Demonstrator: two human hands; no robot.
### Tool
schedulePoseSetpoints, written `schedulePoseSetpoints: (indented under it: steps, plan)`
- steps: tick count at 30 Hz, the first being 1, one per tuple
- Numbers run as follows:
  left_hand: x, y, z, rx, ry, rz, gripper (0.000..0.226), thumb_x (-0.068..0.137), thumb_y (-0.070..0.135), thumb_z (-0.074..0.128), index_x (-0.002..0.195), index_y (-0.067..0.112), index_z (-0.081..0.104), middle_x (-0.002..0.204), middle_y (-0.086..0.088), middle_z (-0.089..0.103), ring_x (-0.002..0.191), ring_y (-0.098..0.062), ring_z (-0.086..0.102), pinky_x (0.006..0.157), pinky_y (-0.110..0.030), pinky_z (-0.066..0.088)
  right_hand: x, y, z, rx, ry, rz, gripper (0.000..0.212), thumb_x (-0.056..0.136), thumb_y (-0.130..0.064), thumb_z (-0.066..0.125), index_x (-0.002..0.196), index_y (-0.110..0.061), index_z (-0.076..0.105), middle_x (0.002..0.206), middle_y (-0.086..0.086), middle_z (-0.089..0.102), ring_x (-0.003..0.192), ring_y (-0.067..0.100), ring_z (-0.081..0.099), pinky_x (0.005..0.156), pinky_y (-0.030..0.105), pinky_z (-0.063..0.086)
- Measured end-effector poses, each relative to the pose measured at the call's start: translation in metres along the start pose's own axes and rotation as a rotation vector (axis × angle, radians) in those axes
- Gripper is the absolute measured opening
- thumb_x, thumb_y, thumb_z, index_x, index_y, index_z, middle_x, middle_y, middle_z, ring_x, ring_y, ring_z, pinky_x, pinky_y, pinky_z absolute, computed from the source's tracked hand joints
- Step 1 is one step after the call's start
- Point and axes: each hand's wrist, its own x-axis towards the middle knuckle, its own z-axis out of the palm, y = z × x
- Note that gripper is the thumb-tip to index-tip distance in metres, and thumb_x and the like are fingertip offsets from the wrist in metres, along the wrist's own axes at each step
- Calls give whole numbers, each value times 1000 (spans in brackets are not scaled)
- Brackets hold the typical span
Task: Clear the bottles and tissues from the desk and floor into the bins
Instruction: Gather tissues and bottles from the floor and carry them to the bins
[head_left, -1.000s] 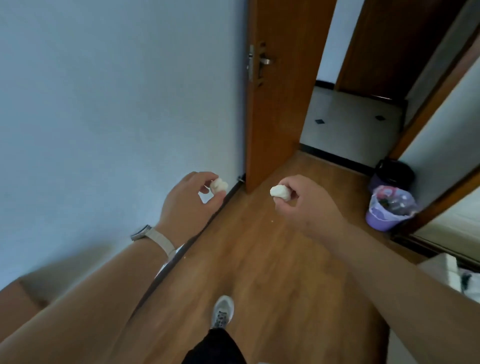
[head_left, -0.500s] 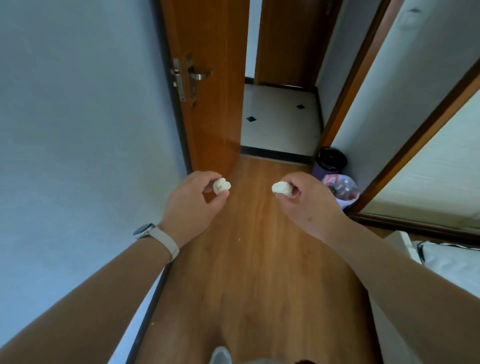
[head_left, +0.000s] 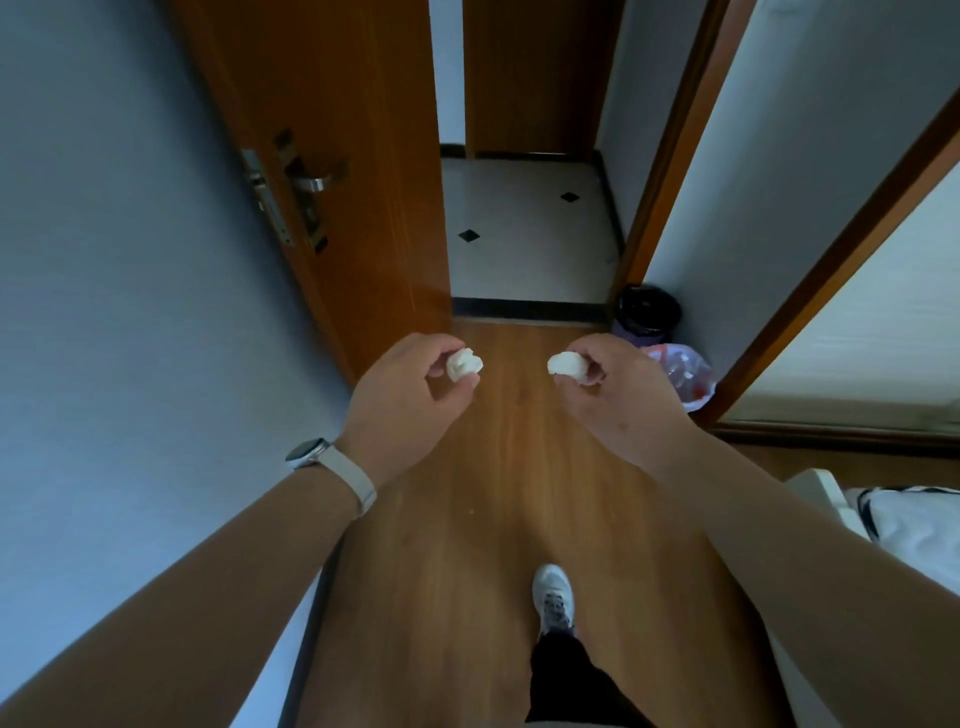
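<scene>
While the left hand (head_left: 405, 397) and right hand (head_left: 621, 402) still pinch the first tissue (head_left: 464, 365) and second tissue (head_left: 564, 363) above the floor (head_left: 467, 545), a shoe (head_left: 554, 597) has stepped forward; the lined bin (head_left: 688, 376) stands just beyond the right hand.

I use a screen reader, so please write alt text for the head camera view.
A person's left hand pinches one crumpled white tissue and the right hand another tissue, above a wooden floor. Ahead by the right wall stand a black bin and a nearer bag-lined bin.
</scene>
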Motion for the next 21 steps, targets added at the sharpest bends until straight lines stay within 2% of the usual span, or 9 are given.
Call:
schedulePoseSetpoints:
  steps: [6, 13, 21]
  plan:
    - [103, 19, 42, 29, -32, -41, 33, 89, 39, 66, 120, 30, 59, 105, 16, 59, 93, 2, 55, 75, -10, 39, 97, 64, -19, 73, 16, 31, 21, 87, -30, 67, 106, -24, 60, 98, -8, 59, 86, 7, 56, 72, 19, 40]
    - [222, 59, 92, 40, -48, 26, 35, 89, 37, 66, 122, 25, 60, 106, 13, 60, 94, -4, 56, 76, -13, 43, 187, 134, -70, 48, 24, 82, 25, 89, -29, 65, 112, -22, 60, 105, -7, 61, 90, 8, 57, 71, 12, 37]
    - [304, 61, 131, 20, -95, 38, 35, 89, 37, 67, 122, 25, 60, 109, 11, 60, 99, -5, 55, 80, -17, 44, 250, 177, -89, 33, 42, 152, 28, 91, -26, 64, 117, -18, 61, 109, -2, 63, 92, 8, 56, 66, 5, 32]
